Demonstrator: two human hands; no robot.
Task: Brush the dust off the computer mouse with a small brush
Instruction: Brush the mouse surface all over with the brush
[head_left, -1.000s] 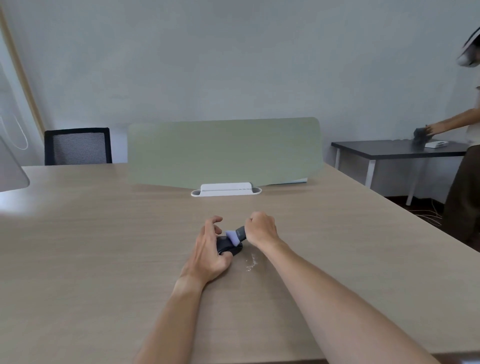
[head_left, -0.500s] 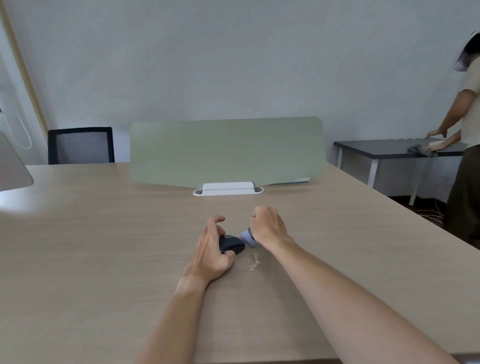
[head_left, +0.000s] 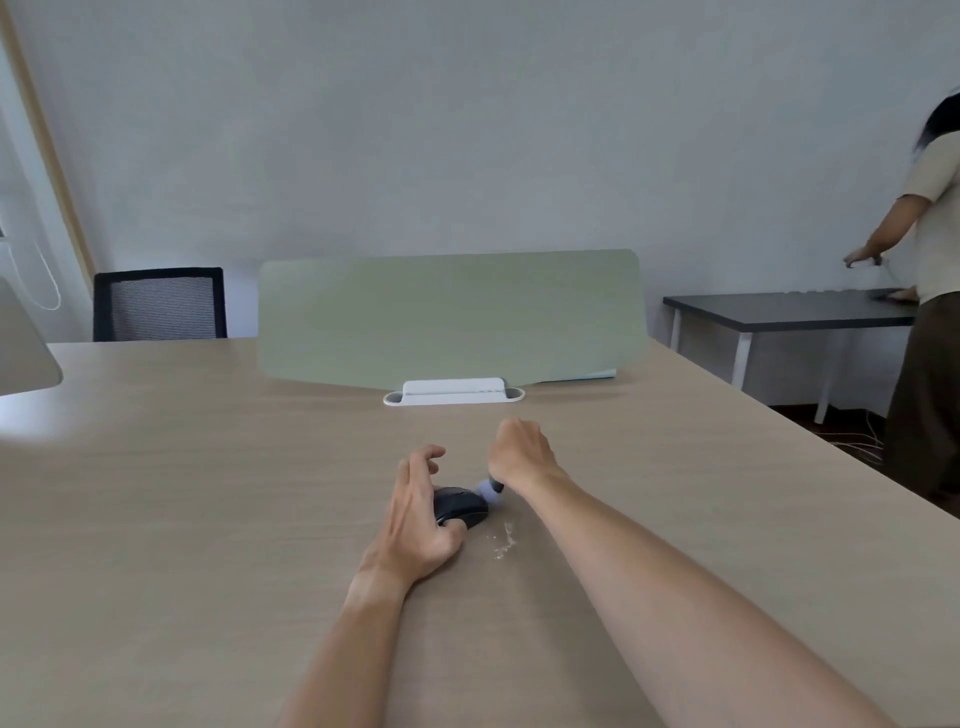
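Note:
A black computer mouse (head_left: 461, 506) lies on the light wood table (head_left: 208, 493) in the middle of the view. My left hand (head_left: 421, 512) holds its left side, thumb at the near end, fingers spread above it. My right hand (head_left: 519, 454) is closed around a small brush (head_left: 489, 488); only its pale lilac bristles and a bit of dark handle show, at the mouse's far right end. A small patch of whitish dust (head_left: 505, 541) lies on the table just right of the mouse.
A pale green divider panel (head_left: 447, 317) in a white base (head_left: 453, 392) stands across the table behind the hands. A black mesh chair (head_left: 158, 304) is at the back left. Another person (head_left: 930, 291) works at a dark table (head_left: 789, 309) on the right.
My right hand has drawn the brush from over the mouse's top to its far right end. The left hand stays on the mouse. The person on the right has shifted.

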